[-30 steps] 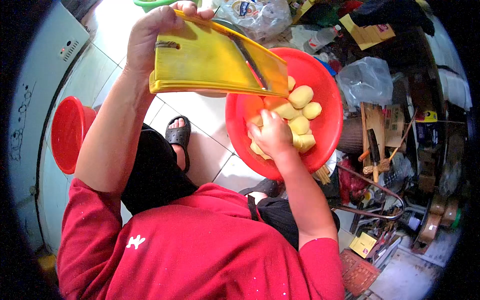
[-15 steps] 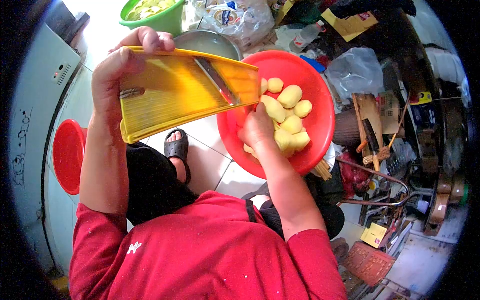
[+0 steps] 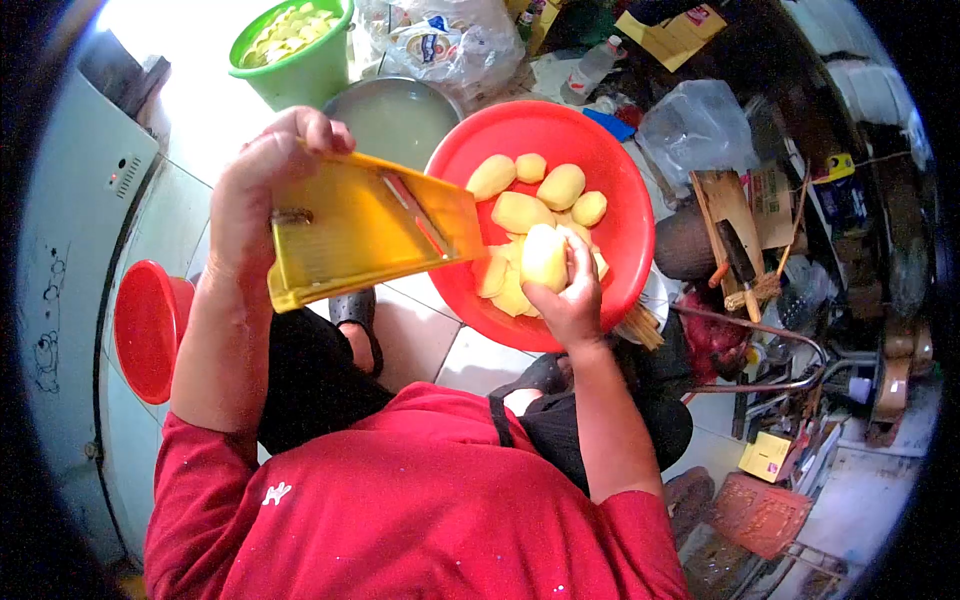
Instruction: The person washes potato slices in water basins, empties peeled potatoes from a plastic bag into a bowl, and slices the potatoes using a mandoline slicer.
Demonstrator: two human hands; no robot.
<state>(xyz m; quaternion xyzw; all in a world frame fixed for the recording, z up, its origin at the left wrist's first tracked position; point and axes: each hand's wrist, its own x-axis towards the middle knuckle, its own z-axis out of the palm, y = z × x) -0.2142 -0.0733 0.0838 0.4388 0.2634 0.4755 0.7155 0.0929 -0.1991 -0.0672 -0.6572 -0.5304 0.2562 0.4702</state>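
Observation:
My left hand (image 3: 270, 180) is wrapped round the upper left end of a yellow slicer (image 3: 350, 235), which is tilted with its narrow end at the basin's left rim. A slanted blade crosses the slicer. In my right hand (image 3: 575, 300) is a peeled potato (image 3: 543, 258), held above the red basin (image 3: 625, 220). Several whole peeled potatoes (image 3: 522, 212) lie in that basin, with flat potato slices (image 3: 512, 292) beneath and beside the held one.
A green bucket (image 3: 310, 75) of slices and a grey metal bowl (image 3: 395, 120) stand beyond the slicer. A red bucket (image 3: 150, 330) is at the left. Plastic bags, a bottle (image 3: 592, 70) and a knife (image 3: 735, 250) on a board lie to the right.
The slicer has lowered and shifted left from its earliest position. My right hand has come away from the slicer and now shows a whole potato; slices are visible in the basin.

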